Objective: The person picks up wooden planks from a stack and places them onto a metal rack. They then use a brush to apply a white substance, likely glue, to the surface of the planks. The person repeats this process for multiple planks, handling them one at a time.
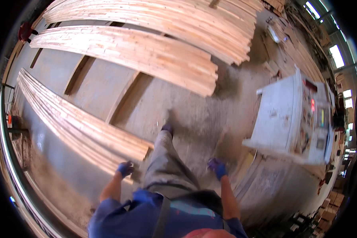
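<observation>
Left of lower centre, the left hand [125, 169], nearer than the right hand [217, 168], is beside long boards [87, 129] running toward upper left, both hands' fingers too blurred to tell open or closed.

Windows [336, 56] past the right edge of the floor [190, 115] glare white. Boards [83, 125] look bright; soft shadows darken beside the beams [123, 96]. Blur softens the cabinet [277, 115]; fisheye bending reaches the black rim.

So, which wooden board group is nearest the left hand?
The lower-left boards, a narrow group ending by the left hand; the wider middle boards and top boards lie farther away.
</observation>
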`<action>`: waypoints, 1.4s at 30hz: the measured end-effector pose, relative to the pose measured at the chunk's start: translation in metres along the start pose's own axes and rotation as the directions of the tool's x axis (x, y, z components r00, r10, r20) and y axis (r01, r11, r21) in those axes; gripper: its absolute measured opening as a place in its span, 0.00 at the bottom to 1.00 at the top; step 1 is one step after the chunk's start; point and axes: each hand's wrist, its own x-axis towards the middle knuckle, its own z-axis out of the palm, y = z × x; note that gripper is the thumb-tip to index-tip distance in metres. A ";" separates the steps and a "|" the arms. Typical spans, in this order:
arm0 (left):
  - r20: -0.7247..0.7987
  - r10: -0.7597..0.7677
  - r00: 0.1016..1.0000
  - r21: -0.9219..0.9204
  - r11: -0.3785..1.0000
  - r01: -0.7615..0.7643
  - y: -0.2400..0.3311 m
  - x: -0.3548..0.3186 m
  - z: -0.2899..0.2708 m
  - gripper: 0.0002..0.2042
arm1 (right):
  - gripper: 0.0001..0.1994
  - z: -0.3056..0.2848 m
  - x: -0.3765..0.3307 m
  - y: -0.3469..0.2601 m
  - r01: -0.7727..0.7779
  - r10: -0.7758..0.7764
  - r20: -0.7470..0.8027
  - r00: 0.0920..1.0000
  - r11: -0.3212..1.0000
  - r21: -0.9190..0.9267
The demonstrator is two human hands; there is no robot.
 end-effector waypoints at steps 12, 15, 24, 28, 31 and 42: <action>0.265 0.534 0.803 -0.088 0.843 -0.531 0.516 0.014 0.288 0.21 | 0.09 -0.018 0.305 -0.305 -0.068 0.111 0.192 0.975 0.973 -0.219; 0.080 0.466 0.881 -0.214 0.871 -0.441 0.545 0.050 0.333 0.18 | 0.10 -0.066 0.392 -0.389 0.060 0.021 0.173 0.985 0.893 -0.446; -0.200 0.333 0.921 -0.686 0.624 -0.374 0.596 0.068 0.503 0.21 | 0.11 -0.195 0.734 -0.574 0.045 0.103 0.342 0.934 0.916 -0.399; -0.220 0.211 0.952 -0.585 0.753 -0.302 0.596 0.026 0.587 0.20 | 0.11 -0.124 0.737 -0.666 0.066 0.226 0.284 0.932 0.664 -0.745; -0.109 0.300 0.948 -0.602 0.739 -0.303 0.619 0.033 0.647 0.23 | 0.14 -0.123 0.787 -0.672 0.280 0.235 0.443 0.865 0.507 -0.815; 0.232 0.416 0.879 -0.919 0.389 0.059 0.785 0.298 0.864 0.31 | 0.48 -0.008 1.070 -0.625 0.539 0.087 0.554 0.828 0.151 -0.829</action>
